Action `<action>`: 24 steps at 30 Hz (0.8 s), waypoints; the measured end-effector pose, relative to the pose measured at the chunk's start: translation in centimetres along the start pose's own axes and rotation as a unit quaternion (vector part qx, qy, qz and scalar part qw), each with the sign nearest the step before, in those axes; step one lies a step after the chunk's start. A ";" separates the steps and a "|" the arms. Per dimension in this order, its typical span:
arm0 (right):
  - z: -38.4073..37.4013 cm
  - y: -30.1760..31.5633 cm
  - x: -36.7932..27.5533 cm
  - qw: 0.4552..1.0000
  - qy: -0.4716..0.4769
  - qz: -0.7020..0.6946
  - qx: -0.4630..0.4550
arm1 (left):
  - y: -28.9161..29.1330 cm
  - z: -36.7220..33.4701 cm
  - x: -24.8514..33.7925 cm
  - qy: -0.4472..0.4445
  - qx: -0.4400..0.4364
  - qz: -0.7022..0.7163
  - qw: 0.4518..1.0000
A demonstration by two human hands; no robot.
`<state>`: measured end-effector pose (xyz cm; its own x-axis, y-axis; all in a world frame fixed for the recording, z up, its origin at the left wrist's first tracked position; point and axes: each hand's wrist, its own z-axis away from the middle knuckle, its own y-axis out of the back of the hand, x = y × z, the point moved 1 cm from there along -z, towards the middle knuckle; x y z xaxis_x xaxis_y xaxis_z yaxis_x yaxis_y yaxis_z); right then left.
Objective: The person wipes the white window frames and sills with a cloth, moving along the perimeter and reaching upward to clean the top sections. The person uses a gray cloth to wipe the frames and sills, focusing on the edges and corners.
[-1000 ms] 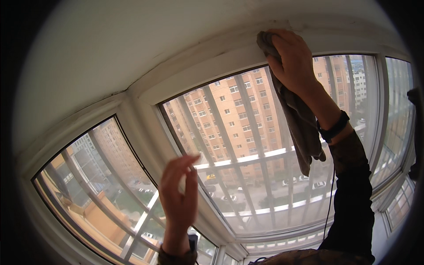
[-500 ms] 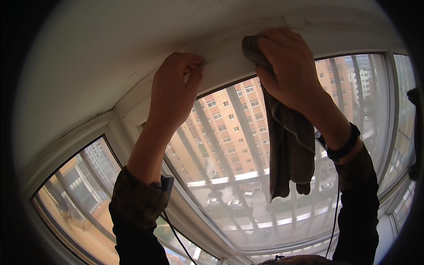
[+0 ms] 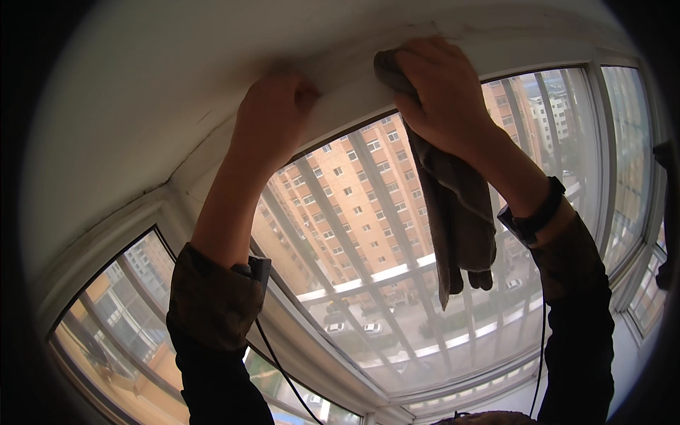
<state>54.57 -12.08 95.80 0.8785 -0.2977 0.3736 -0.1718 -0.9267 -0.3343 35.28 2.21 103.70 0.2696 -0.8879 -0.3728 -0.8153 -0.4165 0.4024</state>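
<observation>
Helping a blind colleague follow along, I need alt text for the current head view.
A person's right hand holds a dark cloth hanging before a barred window; the left hand is raised near the ceiling. Outside stands an orange building.

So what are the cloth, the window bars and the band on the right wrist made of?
The cloth looks like soft, dull fabric, since it hangs in loose folds. The bars could be painted metal: they look thin, stiff and pale, but I can't be sure. The band may be matt rubber or fabric: dark, curved, too small to tell.
</observation>
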 end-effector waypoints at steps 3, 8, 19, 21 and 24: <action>0.0 0.0 0.0 1.000 -0.012 0.007 -0.001 | 0.4 -0.1 0.4 0.013 -0.004 0.015 1.000; 0.1 0.0 0.1 1.000 -0.017 -0.002 0.001 | 0.5 -0.6 1.1 0.031 -0.011 -0.012 0.999; 0.5 -0.2 1.2 0.999 -0.005 -0.048 0.006 | 1.1 -2.3 0.0 0.003 -0.082 0.012 0.997; 0.5 -0.3 1.4 0.999 -0.004 -0.051 0.006 | 0.9 -2.2 0.2 -0.001 -0.070 0.015 0.997; 0.7 -0.3 1.4 0.998 -0.001 -0.059 0.014 | 0.9 -1.8 0.6 0.023 -0.066 0.013 0.998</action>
<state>56.18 -12.02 95.84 0.8926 -0.1868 0.4104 -0.0551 -0.9485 -0.3120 35.67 0.93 105.28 0.2751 -0.9051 -0.3243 -0.7488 -0.4132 0.5182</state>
